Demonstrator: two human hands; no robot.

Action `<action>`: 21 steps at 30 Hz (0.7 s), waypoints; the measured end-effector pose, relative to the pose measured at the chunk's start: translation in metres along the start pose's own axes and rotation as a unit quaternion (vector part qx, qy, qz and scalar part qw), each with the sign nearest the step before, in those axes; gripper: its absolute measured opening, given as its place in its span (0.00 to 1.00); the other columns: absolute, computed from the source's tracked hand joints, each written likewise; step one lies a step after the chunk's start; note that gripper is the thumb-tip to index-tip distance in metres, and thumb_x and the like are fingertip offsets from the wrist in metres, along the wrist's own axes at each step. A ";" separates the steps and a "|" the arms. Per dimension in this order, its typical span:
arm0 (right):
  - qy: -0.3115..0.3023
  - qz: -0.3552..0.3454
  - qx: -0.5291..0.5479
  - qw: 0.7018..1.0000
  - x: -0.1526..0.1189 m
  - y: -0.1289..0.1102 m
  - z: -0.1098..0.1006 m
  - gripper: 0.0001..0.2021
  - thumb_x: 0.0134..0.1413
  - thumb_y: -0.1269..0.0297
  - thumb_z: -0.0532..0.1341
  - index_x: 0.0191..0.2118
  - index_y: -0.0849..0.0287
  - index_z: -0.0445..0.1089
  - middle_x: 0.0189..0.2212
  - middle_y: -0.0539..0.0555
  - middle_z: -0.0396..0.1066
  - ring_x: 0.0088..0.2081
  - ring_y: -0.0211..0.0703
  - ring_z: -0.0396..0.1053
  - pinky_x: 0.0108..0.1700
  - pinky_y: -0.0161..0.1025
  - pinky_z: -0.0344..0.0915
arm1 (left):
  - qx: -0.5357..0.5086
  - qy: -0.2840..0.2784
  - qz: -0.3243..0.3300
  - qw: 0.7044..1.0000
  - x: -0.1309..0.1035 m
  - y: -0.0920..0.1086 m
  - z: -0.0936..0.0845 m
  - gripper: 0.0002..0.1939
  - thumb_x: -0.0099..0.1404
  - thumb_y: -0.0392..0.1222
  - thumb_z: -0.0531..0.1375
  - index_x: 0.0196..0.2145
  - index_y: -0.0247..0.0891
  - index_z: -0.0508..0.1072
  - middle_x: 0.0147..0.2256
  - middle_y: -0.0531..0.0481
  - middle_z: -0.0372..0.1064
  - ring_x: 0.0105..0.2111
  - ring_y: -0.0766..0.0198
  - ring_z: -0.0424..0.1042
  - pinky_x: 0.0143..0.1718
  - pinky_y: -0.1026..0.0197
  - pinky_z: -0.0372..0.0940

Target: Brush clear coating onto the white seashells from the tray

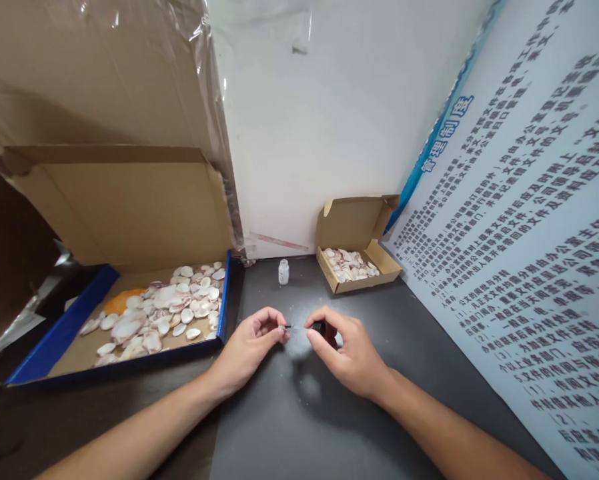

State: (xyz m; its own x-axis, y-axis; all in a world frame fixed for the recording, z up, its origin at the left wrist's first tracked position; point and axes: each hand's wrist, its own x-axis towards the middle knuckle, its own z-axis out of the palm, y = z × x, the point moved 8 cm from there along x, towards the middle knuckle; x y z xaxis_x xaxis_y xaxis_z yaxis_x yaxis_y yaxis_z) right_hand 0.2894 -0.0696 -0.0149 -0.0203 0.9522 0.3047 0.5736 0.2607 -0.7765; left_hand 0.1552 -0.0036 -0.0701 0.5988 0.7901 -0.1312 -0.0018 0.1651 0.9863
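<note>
Over the dark tabletop, my left hand (253, 347) has its thumb and fingertips closed in a pinch. A thin dark tip (288, 327) shows at those fingertips; what it belongs to is too small to tell. Facing it, my right hand (348, 343) is curled, thumb and index finger close together. A small black object (319, 327), round-looking and partly hidden, sits inside its fingers. A narrow gap separates the two hands. Behind them a small whitish bottle (283, 272) stands upright on the table.
An open blue-edged cardboard box (69, 320) with many seashells (162, 307) and an orange piece (122, 302) lies at left. A smaller open cardboard box (364, 285) of shells (352, 265) stands back right. A printed board (519, 220) leans along the right; a white panel (289, 133) rises behind.
</note>
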 end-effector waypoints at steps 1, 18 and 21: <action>0.000 0.000 0.000 1.000 0.000 0.000 0.000 0.05 0.59 0.65 0.57 0.37 0.59 0.69 0.22 0.47 0.64 0.25 0.36 0.62 0.28 0.32 0.58 | -0.001 0.004 0.003 1.000 0.000 0.001 0.000 0.16 0.57 0.50 0.65 0.33 0.36 0.67 0.29 0.52 0.70 0.33 0.65 0.68 0.39 0.63 0.61; 0.012 0.023 0.000 1.000 0.000 0.004 0.000 0.04 0.58 0.65 0.57 0.37 0.58 0.68 0.22 0.47 0.64 0.24 0.37 0.62 0.27 0.32 0.57 | -0.006 -0.007 0.012 1.000 -0.002 0.005 0.006 0.18 0.57 0.49 0.65 0.38 0.38 0.64 0.28 0.55 0.66 0.29 0.67 0.67 0.35 0.62 0.62; -0.008 0.009 0.028 1.000 0.001 0.001 0.002 0.06 0.58 0.63 0.58 0.39 0.57 0.69 0.22 0.47 0.63 0.24 0.36 0.61 0.27 0.32 0.58 | -0.008 -0.013 0.012 1.000 -0.001 0.004 0.006 0.19 0.57 0.49 0.65 0.39 0.37 0.64 0.28 0.55 0.66 0.29 0.67 0.67 0.34 0.62 0.62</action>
State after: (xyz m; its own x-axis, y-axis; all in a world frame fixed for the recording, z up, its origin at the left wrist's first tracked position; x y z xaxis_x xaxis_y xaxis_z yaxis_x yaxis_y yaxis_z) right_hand 0.2883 -0.0681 -0.0171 -0.0241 0.9589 0.2827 0.5275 0.2524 -0.8112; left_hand 0.1594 -0.0075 -0.0654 0.6186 0.7788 -0.1038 -0.0297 0.1552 0.9874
